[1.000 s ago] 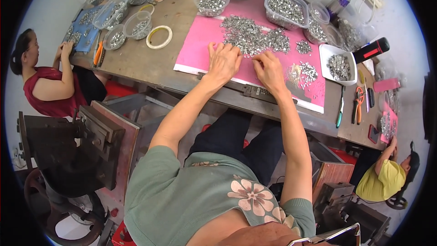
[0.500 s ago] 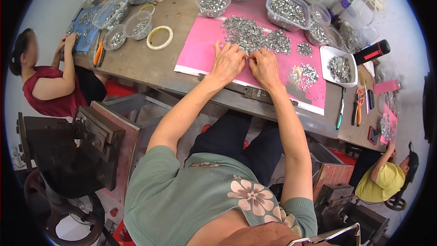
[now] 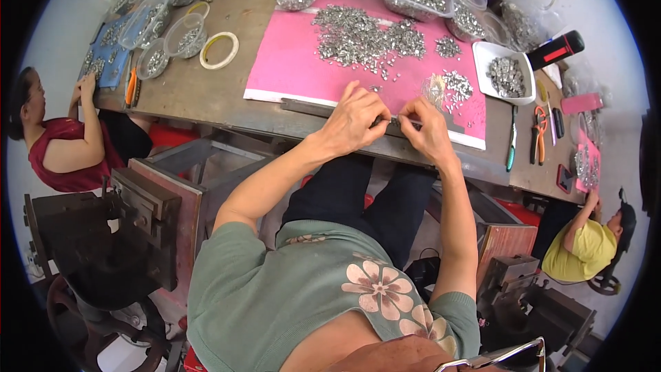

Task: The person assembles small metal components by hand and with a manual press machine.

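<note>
My left hand (image 3: 354,120) is closed in a pinch above the dark metal bar (image 3: 303,107) along the table's front edge. Close to it on the right, my right hand (image 3: 428,128) pinches over the same bar, with a thin light sliver by its fingertips. What either pinch holds is too small to make out. Beyond the hands, a pile of small silver metal parts (image 3: 365,38) spreads over a pink sheet (image 3: 275,62). A heap of thin wire-like pins (image 3: 434,91) and a scatter of small shiny pieces (image 3: 458,89) lie beyond my right hand.
A white tray (image 3: 480,72) and a clear tub (image 3: 392,8), both with metal parts, stand right and back. Orange-handled pliers (image 3: 539,134) lie far right. A tape roll (image 3: 233,52) lies left. Co-workers sit left, in a red top (image 3: 65,141), and right, in yellow (image 3: 582,251).
Both hands have come back from the edge of the metal pile to the bar at the table's front edge. The view has shifted slightly, and the pile's near edge now shows.
</note>
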A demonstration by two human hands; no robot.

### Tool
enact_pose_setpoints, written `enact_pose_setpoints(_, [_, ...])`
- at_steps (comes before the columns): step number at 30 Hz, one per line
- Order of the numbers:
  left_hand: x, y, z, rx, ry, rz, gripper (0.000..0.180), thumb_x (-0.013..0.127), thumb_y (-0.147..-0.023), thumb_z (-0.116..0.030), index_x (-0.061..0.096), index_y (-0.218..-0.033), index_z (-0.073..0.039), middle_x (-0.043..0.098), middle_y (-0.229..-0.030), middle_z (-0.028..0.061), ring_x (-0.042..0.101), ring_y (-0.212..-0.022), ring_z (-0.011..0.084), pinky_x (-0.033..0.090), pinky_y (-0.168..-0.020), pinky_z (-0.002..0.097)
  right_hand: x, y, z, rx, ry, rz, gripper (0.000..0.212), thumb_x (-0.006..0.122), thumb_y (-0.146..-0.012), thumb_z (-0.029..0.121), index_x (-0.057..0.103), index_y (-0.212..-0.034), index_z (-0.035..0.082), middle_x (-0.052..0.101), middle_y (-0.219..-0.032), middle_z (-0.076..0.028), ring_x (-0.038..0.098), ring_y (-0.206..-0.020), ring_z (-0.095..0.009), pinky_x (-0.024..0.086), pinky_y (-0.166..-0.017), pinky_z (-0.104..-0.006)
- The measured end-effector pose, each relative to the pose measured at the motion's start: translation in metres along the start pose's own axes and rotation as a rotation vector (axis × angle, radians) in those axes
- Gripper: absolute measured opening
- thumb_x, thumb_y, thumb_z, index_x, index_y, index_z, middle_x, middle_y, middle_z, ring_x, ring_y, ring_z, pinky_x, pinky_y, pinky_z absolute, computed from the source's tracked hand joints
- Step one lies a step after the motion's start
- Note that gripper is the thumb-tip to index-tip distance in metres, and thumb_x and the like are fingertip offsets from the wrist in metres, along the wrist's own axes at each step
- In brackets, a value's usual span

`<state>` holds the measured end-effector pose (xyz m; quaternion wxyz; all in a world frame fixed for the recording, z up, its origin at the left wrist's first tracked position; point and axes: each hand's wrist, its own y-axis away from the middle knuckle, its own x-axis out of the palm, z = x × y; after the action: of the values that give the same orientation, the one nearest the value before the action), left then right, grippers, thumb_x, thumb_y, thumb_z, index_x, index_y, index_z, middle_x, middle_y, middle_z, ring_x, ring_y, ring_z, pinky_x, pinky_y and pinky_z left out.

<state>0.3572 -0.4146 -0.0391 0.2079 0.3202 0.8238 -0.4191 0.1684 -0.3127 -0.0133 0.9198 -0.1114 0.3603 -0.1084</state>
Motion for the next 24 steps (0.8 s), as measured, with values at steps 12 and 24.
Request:
enact_pose_setpoints(12, [0.008,0.008,-0.004,0.039,-0.116,-0.019,0.012,0.074,-0.083,-0.011,0.07,-0.094,-0.007,0.062,-0.092,0.0066,0.061,-0.096,0.0281,0.037,-0.109,0.0553,0.009,0.024,0.007,-0.375,0.455,-0.041,0.02,0.071,-0.079,0.003,0.063,-0.097,0.004,0.059,-0.097,-0.01,0.058,-0.089,-0.029,0.046,-0.08,-0.0411])
enact_pose_setpoints(24, [-0.05,-0.009,0.081,-0.219,-0.424,-0.2,0.005,0.072,-0.085,-0.015,0.072,-0.089,-0.013,0.064,-0.086,0.0037,0.059,-0.093,0.0253,0.032,-0.103,0.0556,0.039,-0.061,-0.01,-0.294,0.306,-0.129,0.006,0.07,-0.087,0.007,0.068,-0.093,0.006,0.06,-0.088,-0.011,0.061,-0.088,-0.031,0.046,-0.079,-0.0428])
